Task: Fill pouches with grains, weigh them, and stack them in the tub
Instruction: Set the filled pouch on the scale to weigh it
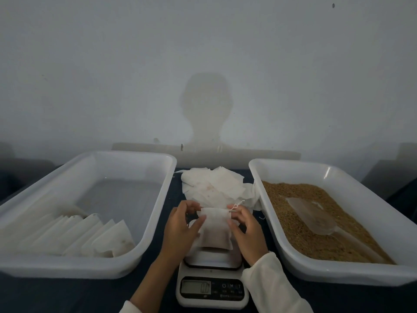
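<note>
Nearest the camera, the scale (212, 288) sits on the dark counter (90, 294). Just above its platform, the left hand (180, 231) and right hand (246, 231) each pinch a top corner of a part-filled pouch (214, 229), grip clamped on its edges. Left of the scale, the tub (155, 222) holds a row of filled pouches (90, 236). Right of the scale, a tray (293, 263) holds grains (300, 233) and a clear scoop (313, 220). Behind the scale lies a heap of empty pouches (214, 184).
</note>
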`<action>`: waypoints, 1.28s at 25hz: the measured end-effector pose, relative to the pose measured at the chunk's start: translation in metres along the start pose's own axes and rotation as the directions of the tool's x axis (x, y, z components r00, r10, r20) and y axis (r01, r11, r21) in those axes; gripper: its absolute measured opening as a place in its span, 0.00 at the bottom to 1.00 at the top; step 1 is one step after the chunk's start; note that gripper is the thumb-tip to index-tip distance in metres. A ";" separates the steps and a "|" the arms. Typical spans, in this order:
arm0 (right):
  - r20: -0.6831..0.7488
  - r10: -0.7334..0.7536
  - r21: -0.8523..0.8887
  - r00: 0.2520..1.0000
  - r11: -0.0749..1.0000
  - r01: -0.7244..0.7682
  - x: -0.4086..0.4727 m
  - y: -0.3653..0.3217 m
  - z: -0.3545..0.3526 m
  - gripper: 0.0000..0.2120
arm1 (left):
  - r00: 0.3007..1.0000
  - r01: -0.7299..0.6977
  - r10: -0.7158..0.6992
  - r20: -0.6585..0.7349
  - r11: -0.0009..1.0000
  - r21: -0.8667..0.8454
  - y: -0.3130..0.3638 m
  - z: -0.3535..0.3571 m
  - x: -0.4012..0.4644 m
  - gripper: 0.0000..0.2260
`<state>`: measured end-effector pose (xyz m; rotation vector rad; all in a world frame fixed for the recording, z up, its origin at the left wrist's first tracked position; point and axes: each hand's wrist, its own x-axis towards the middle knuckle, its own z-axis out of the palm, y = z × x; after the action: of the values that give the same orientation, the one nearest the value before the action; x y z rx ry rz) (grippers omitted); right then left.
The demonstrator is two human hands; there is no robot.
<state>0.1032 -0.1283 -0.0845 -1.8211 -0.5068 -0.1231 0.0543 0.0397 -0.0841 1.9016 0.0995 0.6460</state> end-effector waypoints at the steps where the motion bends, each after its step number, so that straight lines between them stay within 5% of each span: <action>1: -0.008 -0.009 0.020 1.000 1.000 0.009 -0.002 0.002 -0.002 0.15 | 1.000 0.001 -0.003 -0.019 0.998 -0.057 -0.001 -0.003 0.001 0.11; 9: -0.032 0.018 0.122 0.999 0.992 -0.014 -0.005 0.013 -0.017 0.16 | 0.990 0.006 -0.020 -0.140 0.995 -0.103 -0.007 -0.016 0.003 0.12; 26: 0.006 0.055 0.080 0.998 0.995 -0.055 -0.001 0.019 -0.011 0.14 | 0.999 0.029 -0.027 -0.034 0.998 0.054 -0.007 -0.009 -0.002 0.07; 32: -0.037 0.118 -0.052 0.992 0.991 -0.120 0.011 0.005 0.006 0.14 | 0.971 -0.049 -0.045 0.233 0.922 0.383 -0.001 0.011 0.002 0.30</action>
<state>0.1143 -0.1202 -0.0872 -1.8946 -0.3726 -0.0868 0.0609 0.0318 -0.0870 2.3489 0.0756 0.4129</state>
